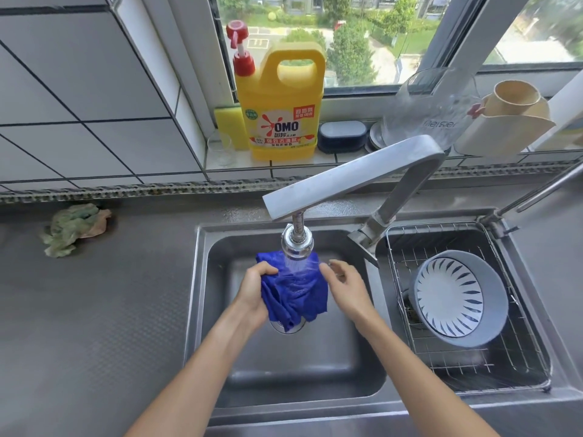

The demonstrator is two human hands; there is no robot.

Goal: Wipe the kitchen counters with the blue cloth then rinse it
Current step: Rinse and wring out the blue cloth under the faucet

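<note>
Right now my left hand (254, 290) has its grip bunched round the blue cloth (295, 290), holding it under the spray head (297, 244) over the sink (202, 310). My right hand (345, 287) sits loose and open just beside the cloth, holding nothing. Risk, I judge: spray glancing off the folds could splash the worktop (94, 310) to my grip's left, or the soaked cloth could slip from a one-handed hold and cover the drain (288, 326) below.
</note>
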